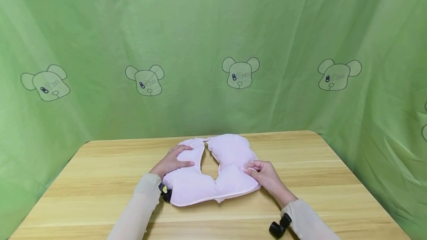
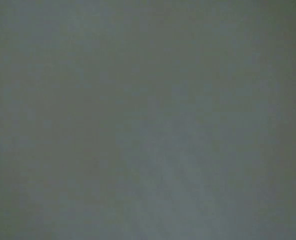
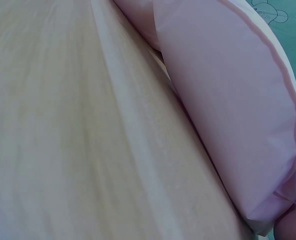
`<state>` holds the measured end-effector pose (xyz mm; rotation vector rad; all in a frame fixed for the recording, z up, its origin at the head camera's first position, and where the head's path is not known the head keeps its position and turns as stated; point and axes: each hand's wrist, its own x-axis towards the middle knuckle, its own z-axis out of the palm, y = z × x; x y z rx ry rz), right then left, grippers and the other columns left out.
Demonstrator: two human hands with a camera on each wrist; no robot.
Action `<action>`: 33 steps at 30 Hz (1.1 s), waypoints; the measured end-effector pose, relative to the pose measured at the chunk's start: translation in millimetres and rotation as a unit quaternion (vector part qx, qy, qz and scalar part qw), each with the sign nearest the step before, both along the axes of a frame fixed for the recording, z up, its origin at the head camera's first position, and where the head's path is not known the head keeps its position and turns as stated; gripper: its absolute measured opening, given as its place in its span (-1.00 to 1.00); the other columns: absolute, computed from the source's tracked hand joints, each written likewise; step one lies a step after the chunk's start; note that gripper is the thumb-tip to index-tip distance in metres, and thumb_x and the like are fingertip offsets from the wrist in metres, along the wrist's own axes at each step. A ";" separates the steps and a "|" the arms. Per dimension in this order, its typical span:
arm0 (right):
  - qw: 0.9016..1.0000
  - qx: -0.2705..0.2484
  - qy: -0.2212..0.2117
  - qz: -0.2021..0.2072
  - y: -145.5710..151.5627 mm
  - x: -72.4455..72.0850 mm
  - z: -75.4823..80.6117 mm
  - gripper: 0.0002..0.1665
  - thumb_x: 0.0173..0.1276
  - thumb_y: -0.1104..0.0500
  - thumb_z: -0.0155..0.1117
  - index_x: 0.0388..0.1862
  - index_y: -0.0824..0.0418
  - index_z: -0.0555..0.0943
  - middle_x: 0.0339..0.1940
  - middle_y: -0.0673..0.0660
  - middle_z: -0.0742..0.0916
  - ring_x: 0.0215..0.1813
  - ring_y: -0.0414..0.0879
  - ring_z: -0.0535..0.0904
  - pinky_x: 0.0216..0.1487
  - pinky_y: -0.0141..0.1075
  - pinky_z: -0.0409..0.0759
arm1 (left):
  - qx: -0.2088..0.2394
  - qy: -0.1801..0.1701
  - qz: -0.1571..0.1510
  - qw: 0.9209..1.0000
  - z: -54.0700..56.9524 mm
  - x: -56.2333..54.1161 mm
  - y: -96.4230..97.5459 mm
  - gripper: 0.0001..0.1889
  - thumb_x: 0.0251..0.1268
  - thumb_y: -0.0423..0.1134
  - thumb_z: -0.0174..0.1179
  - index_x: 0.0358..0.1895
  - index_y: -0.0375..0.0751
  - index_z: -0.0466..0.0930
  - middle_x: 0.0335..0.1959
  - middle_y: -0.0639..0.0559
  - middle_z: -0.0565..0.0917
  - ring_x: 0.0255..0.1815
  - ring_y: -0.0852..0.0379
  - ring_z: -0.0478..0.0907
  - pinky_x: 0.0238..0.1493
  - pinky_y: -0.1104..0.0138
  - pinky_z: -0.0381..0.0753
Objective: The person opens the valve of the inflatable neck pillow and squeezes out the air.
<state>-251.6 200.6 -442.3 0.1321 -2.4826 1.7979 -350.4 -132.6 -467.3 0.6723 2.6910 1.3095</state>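
A puffed-up, pale pink U-shaped neck pillow [image 1: 197,186] lies on the wooden table, its two arms nearly meeting at the far side around a narrow gap. My left hand [image 1: 173,161] rests on its left arm, fingers and thumb spread over the fabric. At the right edge, my right hand [image 1: 263,173] pinches the pillow between thumb and fingers. In the right wrist view the pillow's rounded side [image 3: 228,100] and its seam bulge close up, with a bit of the right hand [image 3: 293,220] at the lower right. The left wrist view is dark and blurred.
The light wood-grain table [image 1: 100,180] has a rounded far corner on the right. Behind it and at both sides hangs a green curtain [image 1: 193,29] printed with bear heads. Black wrist cameras [image 1: 280,226] sit on both sleeves.
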 end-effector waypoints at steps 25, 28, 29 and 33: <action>1.000 0.004 0.002 0.003 0.0 -0.2 -2.2 -0.87 0.17 0.38 0.34 -0.37 0.50 0.64 -0.48 0.09 0.70 -0.48 -0.31 0.46 -0.56 -0.51 0.41 | -0.004 0.004 0.003 1.000 -5.2 -0.7 1.2 -0.41 0.02 0.02 0.39 0.19 0.07 0.48 0.30 0.01 0.40 0.39 -0.16 0.13 0.34 -0.16 0.08; 1.000 0.003 -0.001 0.002 0.0 -0.9 -2.7 -0.87 0.17 0.39 0.34 -0.37 0.50 0.64 -0.48 0.09 0.71 -0.48 -0.31 0.46 -0.56 -0.51 0.41 | -0.003 0.006 0.003 1.000 -5.9 -1.3 1.5 -0.41 0.02 0.02 0.39 0.19 0.08 0.48 0.30 0.01 0.40 0.39 -0.17 0.14 0.33 -0.16 0.08; 1.000 0.003 -0.001 0.003 0.1 -1.0 -2.7 -0.87 0.17 0.39 0.34 -0.36 0.51 0.64 -0.48 0.09 0.71 -0.48 -0.32 0.47 -0.55 -0.51 0.41 | -0.002 0.006 0.004 1.000 -5.9 -1.2 1.6 -0.41 0.02 0.01 0.39 0.19 0.08 0.48 0.30 0.01 0.40 0.38 -0.17 0.14 0.33 -0.16 0.08; 1.000 0.003 0.000 0.003 -0.3 -0.3 -1.4 -0.87 0.17 0.39 0.34 -0.36 0.51 0.64 -0.46 0.11 0.72 -0.45 -0.32 0.48 -0.52 -0.51 0.44 | -0.004 0.008 0.005 1.000 -6.4 -1.8 2.0 -0.41 0.02 0.01 0.39 0.19 0.07 0.48 0.30 0.00 0.40 0.38 -0.17 0.15 0.32 -0.17 0.10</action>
